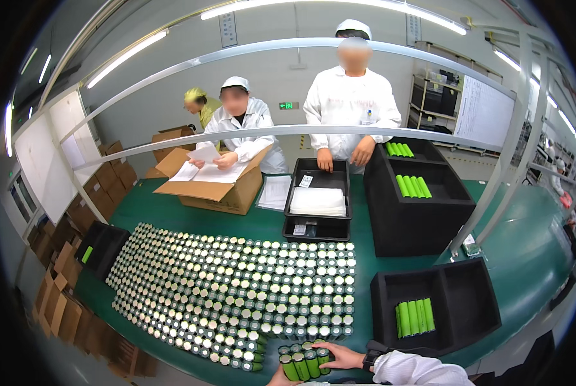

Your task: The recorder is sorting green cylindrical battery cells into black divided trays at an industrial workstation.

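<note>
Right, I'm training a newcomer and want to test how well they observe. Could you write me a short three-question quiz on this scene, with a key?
1. Which compartment of the black box nearest the right hand holds green cells? a) the left; b) the right; c) both.
2. True or false: the large block of cells stands on end on the green table.
3. What is between the left hand and the right hand?

Key: 1. a; 2. true; 3. a small cluster of green cells.
</note>
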Demonstrator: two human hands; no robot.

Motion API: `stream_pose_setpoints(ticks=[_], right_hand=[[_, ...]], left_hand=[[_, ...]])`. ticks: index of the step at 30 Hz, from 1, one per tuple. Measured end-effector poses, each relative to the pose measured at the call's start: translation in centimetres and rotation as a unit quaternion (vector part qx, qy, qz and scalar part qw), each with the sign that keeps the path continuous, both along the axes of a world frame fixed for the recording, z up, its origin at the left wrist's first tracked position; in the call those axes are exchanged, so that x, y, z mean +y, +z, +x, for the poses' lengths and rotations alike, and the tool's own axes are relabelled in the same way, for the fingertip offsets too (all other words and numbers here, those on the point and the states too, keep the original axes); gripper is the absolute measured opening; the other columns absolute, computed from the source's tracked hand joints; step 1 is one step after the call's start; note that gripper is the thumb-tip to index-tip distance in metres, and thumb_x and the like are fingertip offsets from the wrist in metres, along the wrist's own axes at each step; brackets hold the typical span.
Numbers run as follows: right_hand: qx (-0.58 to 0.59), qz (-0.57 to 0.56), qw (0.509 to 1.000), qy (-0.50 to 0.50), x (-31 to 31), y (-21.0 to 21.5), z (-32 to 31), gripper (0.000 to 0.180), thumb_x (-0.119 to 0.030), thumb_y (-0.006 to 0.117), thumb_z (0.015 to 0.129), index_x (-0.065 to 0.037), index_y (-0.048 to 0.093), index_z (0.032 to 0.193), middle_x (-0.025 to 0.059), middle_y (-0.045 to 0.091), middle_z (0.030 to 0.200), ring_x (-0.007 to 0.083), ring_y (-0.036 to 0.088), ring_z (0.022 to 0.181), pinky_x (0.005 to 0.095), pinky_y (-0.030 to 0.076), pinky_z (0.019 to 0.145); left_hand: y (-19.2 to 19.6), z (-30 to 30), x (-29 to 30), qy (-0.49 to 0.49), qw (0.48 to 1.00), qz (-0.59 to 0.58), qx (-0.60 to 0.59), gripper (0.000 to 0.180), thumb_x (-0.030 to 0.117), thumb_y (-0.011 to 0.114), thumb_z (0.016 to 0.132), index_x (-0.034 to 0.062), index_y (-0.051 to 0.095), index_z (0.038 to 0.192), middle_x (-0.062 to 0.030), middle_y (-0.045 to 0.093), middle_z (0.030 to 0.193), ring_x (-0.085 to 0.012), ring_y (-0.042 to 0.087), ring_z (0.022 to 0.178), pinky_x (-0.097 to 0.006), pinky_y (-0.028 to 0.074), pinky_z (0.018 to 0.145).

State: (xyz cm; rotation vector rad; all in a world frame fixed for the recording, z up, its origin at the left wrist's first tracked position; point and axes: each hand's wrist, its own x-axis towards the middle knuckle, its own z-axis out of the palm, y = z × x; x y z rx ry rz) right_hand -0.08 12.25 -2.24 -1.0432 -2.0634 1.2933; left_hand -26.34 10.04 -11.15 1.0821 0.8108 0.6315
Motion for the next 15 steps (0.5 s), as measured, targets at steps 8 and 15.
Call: stream_pose_setpoints(ticks=[8, 15], right_hand=[[-0.006, 0.041, 0.998, -0.052, -3.3, 3.9, 0.4, 0.07, -0.033, 0.075, 0.081, -0.009, 0.041, 0.137, 0.0173, 0.049, 0.135, 0.0325, 0.05, 0.124, 0.0388, 0.042, 0.103], [0.022, 0.025, 0.993, -0.115, -6.5, 12.0, 3.5, 0.072, -0.019, 0.077, 0.077, -0.012, 0.041, 0.139, 0.0193, 0.048, 0.135, 0.0356, 0.049, 0.123, 0.0408, 0.043, 0.098]], left_hand=[[5.0, 3.5, 0.3, 0.003, 0.998, -0.039, -0.054, 0.07, 0.024, 0.079, 0.076, 0.0054, 0.045, 0.134, -0.0168, 0.058, 0.124, -0.0287, 0.057, 0.111, -0.04, 0.048, 0.089], [8.6, 7.0, -0.6, -0.004, 0.995, -0.042, -0.093, 0.067, 0.023, 0.078, 0.077, 0.0056, 0.047, 0.134, -0.0163, 0.059, 0.122, -0.0279, 0.058, 0.11, -0.039, 0.049, 0.088]])
